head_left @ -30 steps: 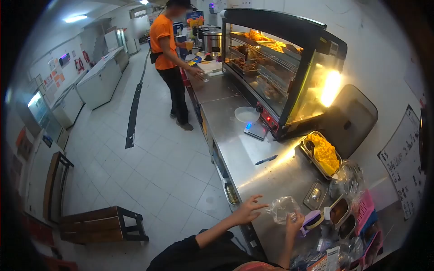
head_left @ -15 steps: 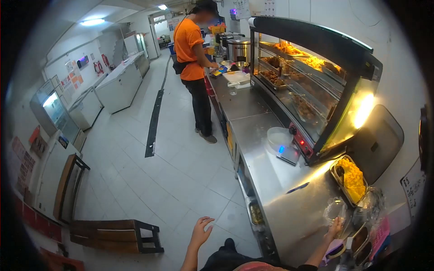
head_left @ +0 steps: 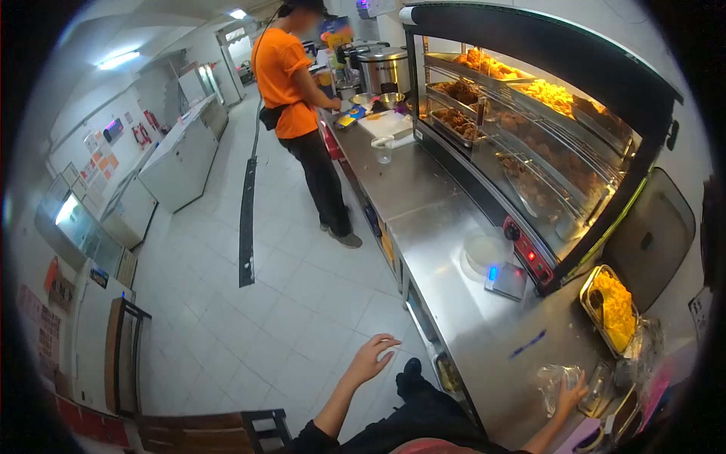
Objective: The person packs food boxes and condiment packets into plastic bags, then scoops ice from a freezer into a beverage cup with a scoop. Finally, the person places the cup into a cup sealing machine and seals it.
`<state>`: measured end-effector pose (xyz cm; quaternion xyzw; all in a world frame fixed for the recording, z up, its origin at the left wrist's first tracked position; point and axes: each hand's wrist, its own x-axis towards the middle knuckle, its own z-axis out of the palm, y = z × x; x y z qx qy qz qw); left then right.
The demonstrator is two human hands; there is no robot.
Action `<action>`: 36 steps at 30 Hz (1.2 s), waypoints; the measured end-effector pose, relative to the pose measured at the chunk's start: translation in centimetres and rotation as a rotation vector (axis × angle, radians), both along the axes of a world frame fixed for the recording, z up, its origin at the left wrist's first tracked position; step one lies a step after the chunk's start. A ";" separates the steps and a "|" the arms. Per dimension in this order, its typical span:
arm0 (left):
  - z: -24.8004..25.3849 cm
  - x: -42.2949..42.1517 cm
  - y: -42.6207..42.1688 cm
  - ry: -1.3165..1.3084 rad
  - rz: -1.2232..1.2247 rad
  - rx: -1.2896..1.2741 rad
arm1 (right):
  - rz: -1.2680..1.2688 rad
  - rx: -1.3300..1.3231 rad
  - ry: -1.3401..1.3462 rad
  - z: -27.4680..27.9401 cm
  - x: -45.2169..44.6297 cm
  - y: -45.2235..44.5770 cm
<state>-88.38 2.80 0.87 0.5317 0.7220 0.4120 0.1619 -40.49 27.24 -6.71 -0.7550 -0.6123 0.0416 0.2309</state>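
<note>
My left hand point(head_left: 373, 358) hangs over the tiled floor, holding nothing, with its fingers apart. At the lower right, my right hand point(head_left: 572, 393) grips a thin, crumpled piece of clear plastic point(head_left: 553, 383), which looks like a bag, just above the steel counter point(head_left: 484, 344). A blue pen point(head_left: 528, 343) lies on the counter to its left. Beyond that hand stands a metal tray of yellow food point(head_left: 614, 310) with a dark utensil in it. More clear plastic point(head_left: 649, 342) is bunched beside the tray.
A lit food warmer point(head_left: 522, 121) stands along the wall, with a digital scale point(head_left: 505, 281) and a white round tub point(head_left: 485, 253) before it. A person in an orange shirt point(head_left: 286, 72) works farther along the counter. A wooden bench point(head_left: 189, 433) is at the lower left.
The view has shifted. My right hand has drawn the clear plastic toward the counter's front edge, away from the food tray. My left hand stays open over the floor.
</note>
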 end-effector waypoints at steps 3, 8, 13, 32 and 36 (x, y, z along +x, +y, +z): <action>0.3 -4.4 5.2 0.027 -0.105 -0.075 | -0.118 0.186 -0.168 -3.3 0.0 -0.1; 0.0 -12.0 11.9 0.019 -0.138 -0.137 | -0.548 0.341 -0.144 -7.0 0.6 1.9; 0.1 -18.3 16.0 0.023 -0.144 -0.208 | -0.669 0.481 -0.163 -1.1 -8.1 3.0; -2.8 -45.9 36.7 -0.022 -0.354 -0.119 | -0.297 0.407 1.255 3.9 -62.5 17.8; -1.2 -52.5 39.8 -0.012 -0.342 -0.093 | -0.265 0.067 1.715 4.6 -71.3 20.1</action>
